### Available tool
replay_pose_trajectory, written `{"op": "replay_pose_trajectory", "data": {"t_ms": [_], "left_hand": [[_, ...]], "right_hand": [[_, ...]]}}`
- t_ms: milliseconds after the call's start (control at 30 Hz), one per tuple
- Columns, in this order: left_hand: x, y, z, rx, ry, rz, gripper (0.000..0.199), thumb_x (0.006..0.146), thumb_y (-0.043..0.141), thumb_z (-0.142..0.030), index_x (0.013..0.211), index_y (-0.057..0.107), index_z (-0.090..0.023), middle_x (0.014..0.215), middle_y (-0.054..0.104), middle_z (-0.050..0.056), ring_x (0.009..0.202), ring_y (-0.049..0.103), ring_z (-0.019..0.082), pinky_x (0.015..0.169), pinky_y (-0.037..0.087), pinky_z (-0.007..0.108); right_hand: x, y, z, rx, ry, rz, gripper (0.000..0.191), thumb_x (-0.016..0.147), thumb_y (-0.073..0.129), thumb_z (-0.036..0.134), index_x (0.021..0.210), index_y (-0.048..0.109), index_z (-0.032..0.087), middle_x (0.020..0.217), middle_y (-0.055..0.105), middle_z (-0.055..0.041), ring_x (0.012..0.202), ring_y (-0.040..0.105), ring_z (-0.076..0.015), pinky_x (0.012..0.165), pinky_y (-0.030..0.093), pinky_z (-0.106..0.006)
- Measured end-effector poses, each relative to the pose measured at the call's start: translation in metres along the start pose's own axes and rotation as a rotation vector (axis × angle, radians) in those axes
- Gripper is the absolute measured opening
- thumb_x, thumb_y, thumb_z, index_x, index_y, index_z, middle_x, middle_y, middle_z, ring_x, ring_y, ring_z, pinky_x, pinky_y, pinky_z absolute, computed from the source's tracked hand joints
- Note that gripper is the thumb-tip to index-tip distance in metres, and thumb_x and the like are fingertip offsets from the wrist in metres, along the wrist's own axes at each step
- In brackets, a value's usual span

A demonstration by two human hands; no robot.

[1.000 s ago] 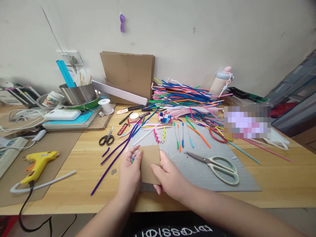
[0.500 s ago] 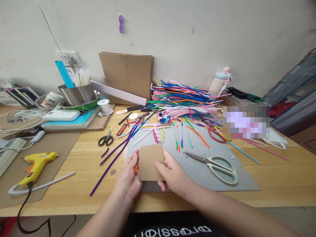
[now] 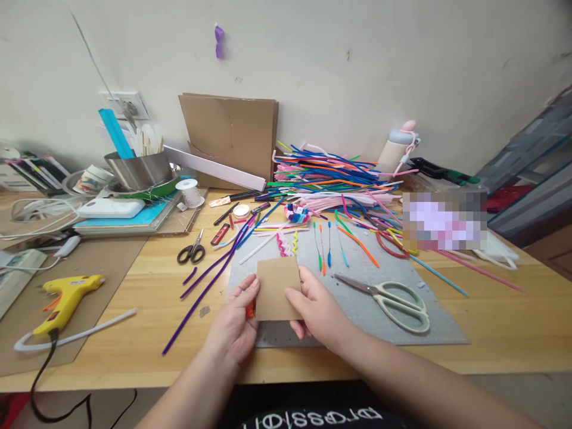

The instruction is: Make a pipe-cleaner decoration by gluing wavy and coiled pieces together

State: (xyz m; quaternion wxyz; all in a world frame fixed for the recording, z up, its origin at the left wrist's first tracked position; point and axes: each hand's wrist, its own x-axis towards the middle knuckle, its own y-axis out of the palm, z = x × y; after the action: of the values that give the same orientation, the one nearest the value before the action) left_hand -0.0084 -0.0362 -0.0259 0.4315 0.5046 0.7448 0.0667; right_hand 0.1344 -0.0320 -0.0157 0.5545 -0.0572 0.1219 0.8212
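A small square of brown cardboard (image 3: 277,291) is held between both hands above the grey cutting mat (image 3: 357,325). My right hand (image 3: 319,307) pinches its right edge, thumb on the front face and fingers behind. At the left edge, my left hand (image 3: 236,319) is closed, with a bit of orange pipe cleaner (image 3: 250,309) showing beside its fingers; the rest of it is hidden behind the cardboard. Beyond the cardboard lie curled pink and white pipe cleaner pieces (image 3: 285,244). Large scissors with pale green handles (image 3: 402,304) rest to the right on the mat.
A heap of colourful pipe cleaners (image 3: 330,176) lies at the back. To the left are small black scissors (image 3: 192,252), purple pipe cleaners (image 3: 201,301) and a yellow glue gun (image 3: 69,301). Larger cardboard sheets (image 3: 230,140) lean on the wall. Several thin coloured pieces (image 3: 329,244) lie on the mat.
Both hands and the cardboard square have shifted slightly right and a little away from me. The grip on the cardboard looks the same.
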Motion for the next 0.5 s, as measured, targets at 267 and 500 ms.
{"op": "replay_pose_trajectory", "data": {"t_ms": [267, 500], "left_hand": [[-0.003, 0.003, -0.015, -0.163, -0.068, -0.069, 0.018, 0.086, 0.048, 0.003, 0.089, 0.059, -0.012, 0.075, 0.068, 0.004, 0.060, 0.068, 0.010, 0.055, 0.058, 0.016], [0.024, -0.019, -0.092, -0.251, 0.015, 0.042, 0.031, 0.098, 0.036, -0.027, 0.073, 0.052, -0.016, 0.049, 0.044, -0.005, 0.034, 0.041, 0.003, 0.030, 0.035, 0.009]], "right_hand": [[-0.001, -0.009, 0.008, 0.142, -0.033, -0.011, 0.026, 0.083, 0.046, 0.032, 0.105, 0.038, 0.021, 0.076, 0.062, 0.0026, 0.028, 0.040, -0.0015, 0.028, 0.019, -0.013], [-0.001, -0.034, 0.015, 0.152, -0.053, -0.102, 0.023, 0.084, 0.048, 0.029, 0.103, 0.040, 0.022, 0.075, 0.061, 0.0036, 0.029, 0.040, -0.0017, 0.029, 0.019, -0.014]]}}
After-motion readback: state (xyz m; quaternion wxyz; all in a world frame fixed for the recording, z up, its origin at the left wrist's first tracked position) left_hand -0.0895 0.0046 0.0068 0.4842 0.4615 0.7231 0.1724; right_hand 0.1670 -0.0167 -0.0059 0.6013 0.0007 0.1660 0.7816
